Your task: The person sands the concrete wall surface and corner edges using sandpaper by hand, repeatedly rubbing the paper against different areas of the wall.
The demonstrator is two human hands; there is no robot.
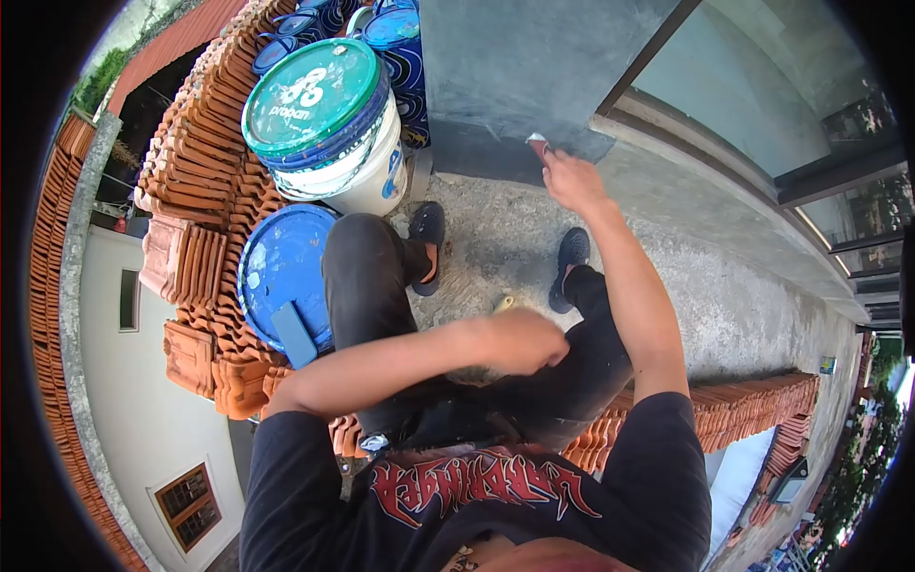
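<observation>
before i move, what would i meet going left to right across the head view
Brown-framed window → round blue plastic lid → dark slip-on shoe on the left foot → small reddish-brown hand tool in the right hand's grip → large dark-framed glass window.

Bright, diffuse daylight leaves only soft shadows on the floor (715, 329). The window (796, 86) carries pale reflections, and the far right edge has a washed-out patch. The left hand (526, 341) is blurred — the green lid's (310, 95) lettering stays legible. Fisheye distortion bows the left-edge tiles (57, 229) — black fills the corners.
</observation>
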